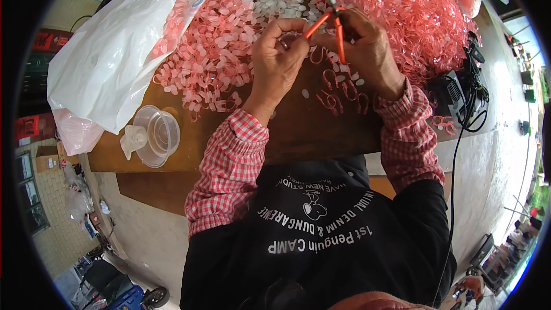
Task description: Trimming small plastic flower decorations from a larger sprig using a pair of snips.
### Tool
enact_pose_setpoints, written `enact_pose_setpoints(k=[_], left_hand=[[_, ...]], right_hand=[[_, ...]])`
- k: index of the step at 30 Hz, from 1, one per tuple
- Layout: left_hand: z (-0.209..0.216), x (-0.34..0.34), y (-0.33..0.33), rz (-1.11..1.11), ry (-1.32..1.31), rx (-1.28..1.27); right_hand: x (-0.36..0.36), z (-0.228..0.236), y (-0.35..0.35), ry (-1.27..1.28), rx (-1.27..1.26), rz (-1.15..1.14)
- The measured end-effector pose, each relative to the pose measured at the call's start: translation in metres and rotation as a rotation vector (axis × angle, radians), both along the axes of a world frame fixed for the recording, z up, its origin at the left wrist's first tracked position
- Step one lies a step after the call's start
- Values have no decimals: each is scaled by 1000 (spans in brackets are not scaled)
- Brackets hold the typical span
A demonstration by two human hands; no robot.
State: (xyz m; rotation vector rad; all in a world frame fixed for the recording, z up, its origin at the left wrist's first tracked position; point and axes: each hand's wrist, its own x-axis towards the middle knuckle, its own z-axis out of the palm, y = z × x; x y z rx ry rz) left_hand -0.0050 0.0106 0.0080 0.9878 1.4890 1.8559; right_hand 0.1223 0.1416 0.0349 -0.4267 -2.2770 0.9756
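Observation:
My right hand [370, 49] is closed around an orange-handled tool [340, 39]. Its two spread handles and pale tip look like small pliers, but its working end is partly hidden. Close beside it, my left hand [278, 51] has its thumb and forefinger pinched together near one handle. Whatever the left fingers hold is too small to make out. Several pink plastic loops [330, 80] lie on the brown table [321, 132] just below both hands, with a few pale oval pieces [305, 93] among them. Beyond my hands is a heap of whitish oval pieces [278, 0].
Pink oval-ended pieces [212, 51] spill from a white plastic bag [123, 46] at left. A larger pink heap [402, 17] covers the far right. Near the left edge sits a clear round tub [163, 138]. A dark device [450, 92] with black cables [473, 95] stands at right.

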Motion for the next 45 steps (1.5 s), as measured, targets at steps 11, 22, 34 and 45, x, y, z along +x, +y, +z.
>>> enact_pose_setpoints(k=[11, 22, 34, 45], left_hand=[[-5, 10, 10, 54, -12, 18], [2, 11, 7, -132, -456, 40], [-5, 5, 4, 62, 65, 106], [-5, -4, 5, 344, 603, 78]], right_hand=[[-3, -25, 10, 10, 232, -31], [-8, -26, 7, 135, 51, -31], [12, -13, 39, 191, -520, -35], [-4, -17, -5, -182, 456, -32]])
